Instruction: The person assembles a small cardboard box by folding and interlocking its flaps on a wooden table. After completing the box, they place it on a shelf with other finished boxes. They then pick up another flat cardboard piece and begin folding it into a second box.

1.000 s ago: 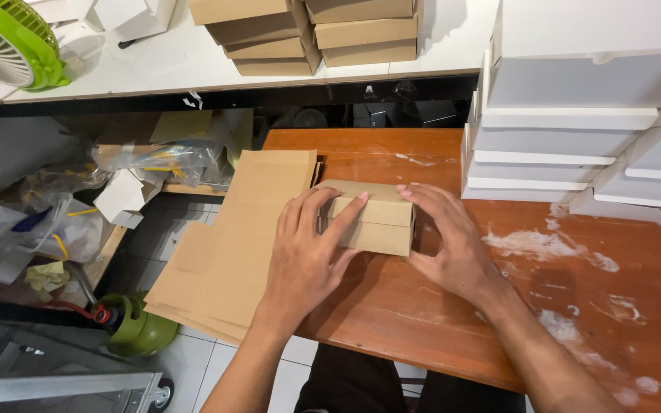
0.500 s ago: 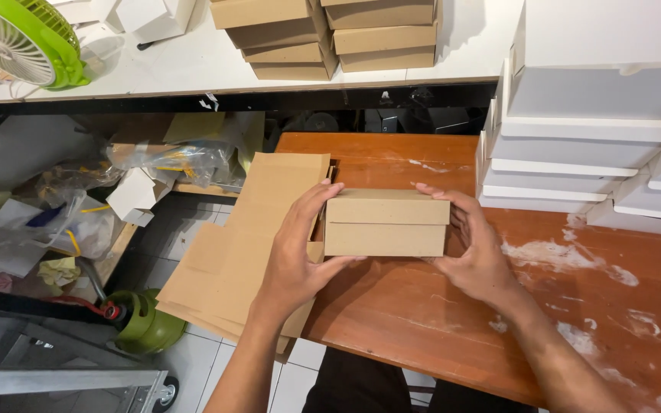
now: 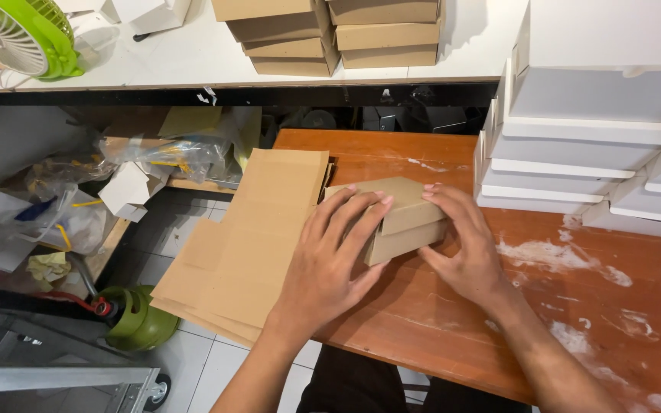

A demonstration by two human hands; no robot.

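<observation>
A worn wooden table [image 3: 453,336], reddish-brown and smeared with white patches, fills the lower right. At its far right stands a stack of white boxes [image 3: 575,145], well apart from the hands. A pile of flat brown cardboard blanks [image 3: 246,237] hangs over the table's left edge. Beyond, on a white counter [image 3: 162,57], sit stacked brown boxes [image 3: 338,34] and a green fan [image 3: 17,34].

A small brown cardboard box [image 3: 407,218] rests on the table between the hands, just beside the blanks, its lid seated and turned at an angle. The left hand [image 3: 327,268] lies flat over the box's left part, fingers spread across the lid, palm over the near corner. The right hand [image 3: 460,245] cups the right end, fingertips on the lid's top edge and thumb against the side. Both hands press on the box rather than lift it.
</observation>
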